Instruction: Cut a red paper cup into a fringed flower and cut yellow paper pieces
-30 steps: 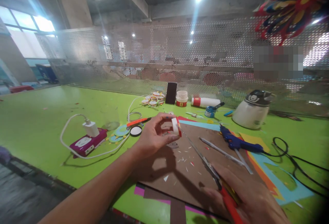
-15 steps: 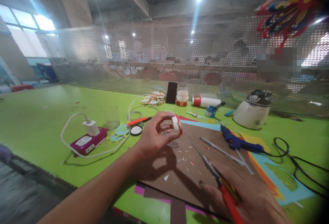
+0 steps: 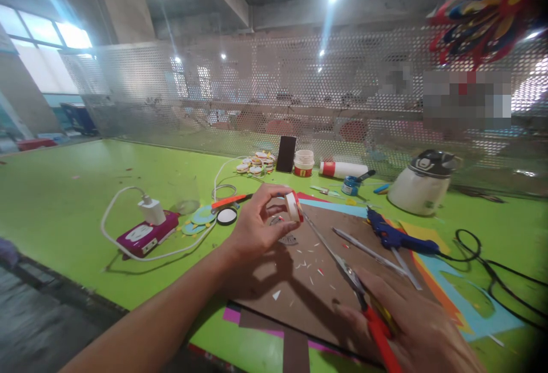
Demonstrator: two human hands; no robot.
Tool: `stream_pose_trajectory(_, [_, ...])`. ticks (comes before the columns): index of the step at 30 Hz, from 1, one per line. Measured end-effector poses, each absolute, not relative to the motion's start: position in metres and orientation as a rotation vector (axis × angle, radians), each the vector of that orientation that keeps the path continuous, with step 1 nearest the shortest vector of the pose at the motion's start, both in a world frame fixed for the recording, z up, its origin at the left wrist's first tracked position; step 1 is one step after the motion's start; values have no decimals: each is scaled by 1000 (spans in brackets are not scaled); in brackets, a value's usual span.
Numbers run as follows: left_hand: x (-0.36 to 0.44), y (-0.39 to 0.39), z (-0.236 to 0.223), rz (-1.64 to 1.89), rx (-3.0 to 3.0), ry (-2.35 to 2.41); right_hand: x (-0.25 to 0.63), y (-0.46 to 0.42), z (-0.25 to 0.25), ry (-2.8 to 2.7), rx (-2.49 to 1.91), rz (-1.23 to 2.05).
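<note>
left hand [image 3: 259, 224]: thumb and fingers curved round a small white-and-red ring [image 3: 293, 207], pinching it at its edges, probably so the red rim is left free toward the other hand.
right hand [image 3: 411, 319]: closed about the handles of red-handled scissors [image 3: 351, 275], blades pointing forward and left to the ring; whether the tips touch it i cannot tell.
ring: in the left fingertips, raised above the brown board [image 3: 342, 219], seemingly to give the blades room.
paper scraps [image 3: 277, 295]: scattered on the board beneath and between the hands.
silver pen [image 3: 368, 250]: lying just beyond the right hand.
glue gun [image 3: 398, 240]: beyond the right hand, its cord running off to the right, perhaps put there for easy reach.
orange cutter [image 3: 229, 201] and black-rimmed disc [image 3: 226, 216]: near the left hand, on its outer side.
purple power strip [image 3: 149, 236]: farther out left, a white charger [image 3: 151, 213] plugged in.
phone [image 3: 286, 154]: beyond the left hand, propped upright, likely to keep its screen facing the person.
</note>
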State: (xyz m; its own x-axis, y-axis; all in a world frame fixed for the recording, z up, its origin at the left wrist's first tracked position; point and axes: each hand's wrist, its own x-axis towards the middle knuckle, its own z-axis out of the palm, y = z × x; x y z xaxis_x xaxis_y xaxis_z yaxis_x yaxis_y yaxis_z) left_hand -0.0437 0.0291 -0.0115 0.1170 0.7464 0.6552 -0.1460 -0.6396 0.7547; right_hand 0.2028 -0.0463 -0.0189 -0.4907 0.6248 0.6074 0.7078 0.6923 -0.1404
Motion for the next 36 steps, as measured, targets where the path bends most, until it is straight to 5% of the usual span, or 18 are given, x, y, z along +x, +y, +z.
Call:
stream_pose_trajectory(9, [-44, 29, -13, 1589, 1683, 619, 204, -51, -20, -2290, -1126, 37])
stream_pose_trajectory(36, [-43, 28, -11, 1593, 1721, 638, 205, -47, -16, -2262, -1112, -123])
